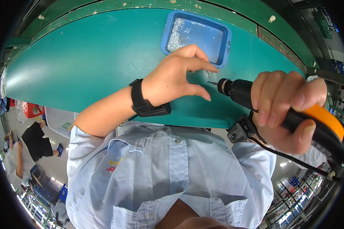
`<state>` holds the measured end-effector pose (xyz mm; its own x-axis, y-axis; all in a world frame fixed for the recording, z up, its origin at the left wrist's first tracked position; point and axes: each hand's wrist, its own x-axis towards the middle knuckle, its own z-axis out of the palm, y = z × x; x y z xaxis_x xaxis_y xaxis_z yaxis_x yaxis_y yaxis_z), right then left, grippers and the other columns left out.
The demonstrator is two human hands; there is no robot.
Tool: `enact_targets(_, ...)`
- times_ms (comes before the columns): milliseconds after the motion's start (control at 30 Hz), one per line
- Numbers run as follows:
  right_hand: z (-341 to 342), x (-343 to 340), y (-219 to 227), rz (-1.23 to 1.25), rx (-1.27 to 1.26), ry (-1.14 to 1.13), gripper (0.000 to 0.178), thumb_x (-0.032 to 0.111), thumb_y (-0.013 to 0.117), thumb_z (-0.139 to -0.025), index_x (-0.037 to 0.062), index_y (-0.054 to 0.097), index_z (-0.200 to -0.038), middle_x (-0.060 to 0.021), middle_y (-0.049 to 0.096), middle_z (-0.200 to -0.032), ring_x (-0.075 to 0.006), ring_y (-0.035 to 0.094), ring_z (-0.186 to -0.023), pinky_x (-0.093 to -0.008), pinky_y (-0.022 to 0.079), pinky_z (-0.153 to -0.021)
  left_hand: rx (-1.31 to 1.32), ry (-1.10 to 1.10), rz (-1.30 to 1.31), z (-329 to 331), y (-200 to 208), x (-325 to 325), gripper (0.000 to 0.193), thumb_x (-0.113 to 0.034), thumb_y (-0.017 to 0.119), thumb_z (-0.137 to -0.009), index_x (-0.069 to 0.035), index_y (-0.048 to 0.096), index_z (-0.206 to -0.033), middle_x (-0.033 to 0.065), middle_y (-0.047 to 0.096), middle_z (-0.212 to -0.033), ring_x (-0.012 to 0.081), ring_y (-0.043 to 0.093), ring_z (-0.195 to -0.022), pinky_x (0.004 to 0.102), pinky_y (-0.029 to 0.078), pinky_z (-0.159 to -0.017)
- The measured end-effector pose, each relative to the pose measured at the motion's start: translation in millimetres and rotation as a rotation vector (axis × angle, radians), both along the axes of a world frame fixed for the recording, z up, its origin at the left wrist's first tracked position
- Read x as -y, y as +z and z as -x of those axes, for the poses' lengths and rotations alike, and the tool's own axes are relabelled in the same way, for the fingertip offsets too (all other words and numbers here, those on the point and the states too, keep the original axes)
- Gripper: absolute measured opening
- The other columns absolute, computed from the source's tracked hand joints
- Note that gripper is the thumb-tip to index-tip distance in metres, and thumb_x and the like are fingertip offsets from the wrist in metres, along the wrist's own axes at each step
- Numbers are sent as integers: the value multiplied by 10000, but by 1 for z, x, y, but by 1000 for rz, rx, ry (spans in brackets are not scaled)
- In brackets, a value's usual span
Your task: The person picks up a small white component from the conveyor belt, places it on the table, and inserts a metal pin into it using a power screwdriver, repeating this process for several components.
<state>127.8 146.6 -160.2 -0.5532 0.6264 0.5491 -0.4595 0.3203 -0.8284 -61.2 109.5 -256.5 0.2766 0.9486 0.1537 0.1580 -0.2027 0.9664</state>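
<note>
My right hand (281, 108) is wrapped round an electric screwdriver (239, 91), black with an orange part on its body. Its thin bit points left, toward the gap between the thumb and fingers of my left hand (179, 74). That hand is open, its thumb and fingertips apart, just in front of a blue tray (228, 42). Small, slender silvery metal pieces (176, 36) lie in the tray, heaped along its left side with a few scattered across the bottom. A faint bright patch shows on the table by my left fingertips; I cannot tell what it is.
The tray stands on a green table (95, 57) with a raised green rim at the far side. A black cord (283, 153) runs by my right wrist. Left of the table are a red stool (32, 109), a clear plastic bin (57, 121) and another person (38, 139).
</note>
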Motion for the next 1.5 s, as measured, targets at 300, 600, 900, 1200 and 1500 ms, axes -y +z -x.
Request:
enact_targets(300,8,5,-2,177,171,-49,308,336,526,-896,53,426,-967,-8,484,-603,-105,445,-465,-268,379,-487,-106,-175,165,0,-27,16,313,-61,790,-675,-13,635,-943,43,584,-847,117,548,-648,259,477,-591)
enact_targets(600,23,16,-20,132,234,-190,357,371,602,-861,51,451,-910,2,461,-531,-114,450,-442,-275,378,-470,-93,-130,286,-2,-28,16,236,-87,766,-697,-9,651,-889,72,628,-796,158,613,-658,272,498,-597)
enact_targets(900,29,13,-26,64,292,-114,344,359,633,-851,59,463,-860,5,468,-543,-114,451,-448,-282,382,-465,-118,-122,275,2,-24,14,257,-83,770,-674,-3,654,-888,89,643,-804,175,626,-665,289,502,-597)
enact_targets(1200,33,8,-36,44,264,-100,307,327,611,-863,59,463,-844,5,472,-546,-106,442,-432,-267,366,-438,-187,-136,243,2,-24,14,222,-83,737,-701,-6,656,-893,112,649,-823,233,639,-704,318,508,-627)
enact_targets(1500,13,-34,-15,51,-141,-189,223,237,557,-883,27,507,-938,-38,494,-614,-127,450,-483,-274,396,-506,-166,-92,-15,-2,-39,13,273,-57,659,-784,-73,641,-1056,112,642,-957,247,649,-772,327,527,-682)
